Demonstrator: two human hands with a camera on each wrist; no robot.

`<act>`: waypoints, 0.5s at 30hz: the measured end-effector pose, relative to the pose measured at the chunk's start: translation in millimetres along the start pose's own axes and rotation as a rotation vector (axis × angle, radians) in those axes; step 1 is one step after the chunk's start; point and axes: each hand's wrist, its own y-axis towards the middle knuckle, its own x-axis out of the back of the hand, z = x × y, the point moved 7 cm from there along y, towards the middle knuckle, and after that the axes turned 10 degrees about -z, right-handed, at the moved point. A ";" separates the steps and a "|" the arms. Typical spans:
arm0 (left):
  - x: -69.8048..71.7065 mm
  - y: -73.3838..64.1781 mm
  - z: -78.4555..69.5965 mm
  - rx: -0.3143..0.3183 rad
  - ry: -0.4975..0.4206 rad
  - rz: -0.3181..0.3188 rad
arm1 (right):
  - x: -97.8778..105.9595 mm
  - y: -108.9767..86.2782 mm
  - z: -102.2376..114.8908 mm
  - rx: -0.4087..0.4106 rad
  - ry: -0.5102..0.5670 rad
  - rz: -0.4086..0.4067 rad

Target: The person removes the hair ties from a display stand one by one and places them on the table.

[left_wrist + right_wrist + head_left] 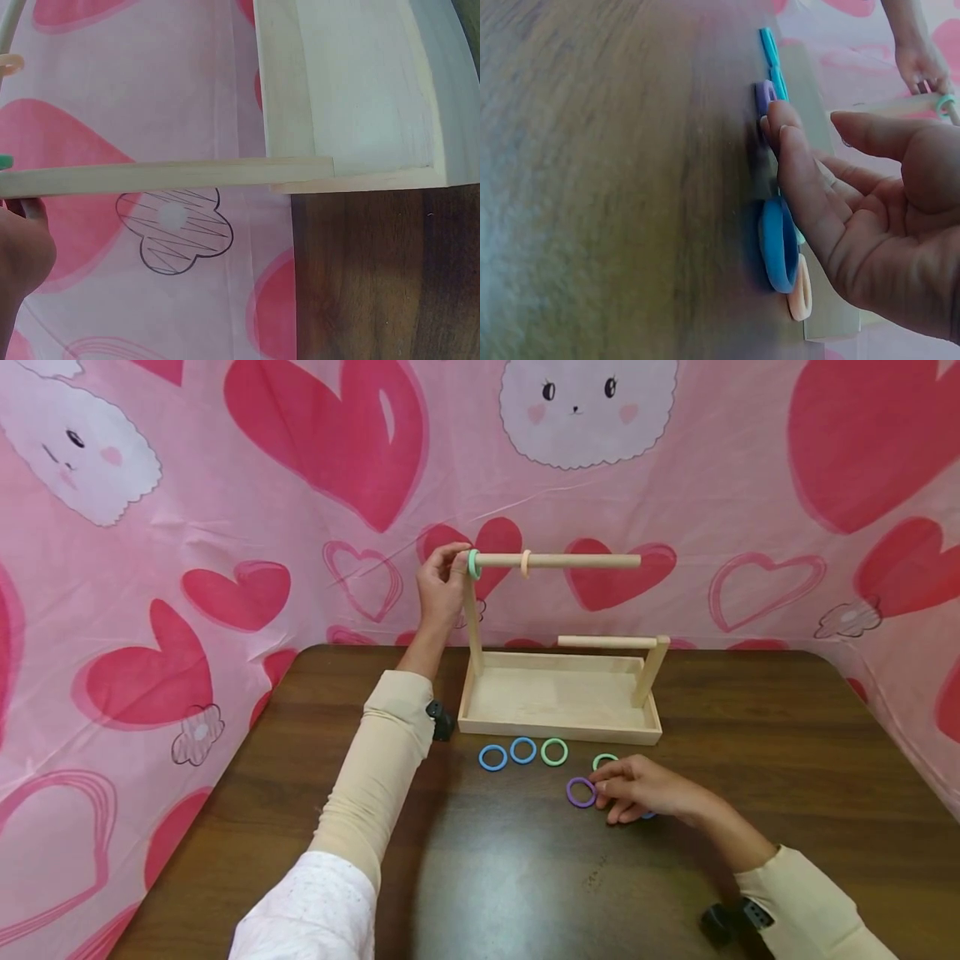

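Note:
At the upper left of the wooden stand, my left hand (442,583) grips the corner where the top rod meets the post (472,627). A green ring (474,564) hangs on the rod beside its thumb; a peach ring (526,563) hangs further along. My right hand (647,789) is low over the table, its fingertips touching the edge of a purple ring (581,792) lying flat. In the right wrist view its thumb stands apart from the fingers. Under that hand lie a blue ring (778,246) and a peach ring (800,291), mostly hidden from the head view.
The stand's tray (555,732) sits at the back of the brown table (337,727). A shorter rod (603,642) extends leftward from its right post. Before the tray lie two blue rings (492,757), a green ring (554,752) and another green ring (604,758), partly covered.

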 end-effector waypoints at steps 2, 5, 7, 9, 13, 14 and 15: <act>0.3 -0.2 0.7 -0.001 -0.002 0.000 | 2.0 -0.4 0.6 0.003 -0.001 0.007; 0.6 -0.3 1.8 -0.003 -0.004 -0.002 | 7.1 0.0 5.0 0.028 -0.002 0.008; 0.6 -0.2 2.3 -0.004 -0.005 -0.003 | 12.4 0.6 10.7 0.059 0.001 -0.002; 0.5 -0.1 2.2 -0.007 -0.007 -0.005 | 18.3 1.6 19.0 0.096 0.009 -0.019; 0.2 0.2 2.1 -0.005 -0.012 -0.005 | 31.4 2.9 42.7 0.212 0.029 -0.090; 0.2 0.0 2.0 -0.004 -0.012 -0.005 | 34.4 3.3 49.3 0.245 0.037 -0.112; 0.2 -0.1 2.0 -0.002 -0.012 -0.004 | 37.0 3.8 55.9 0.274 0.051 -0.134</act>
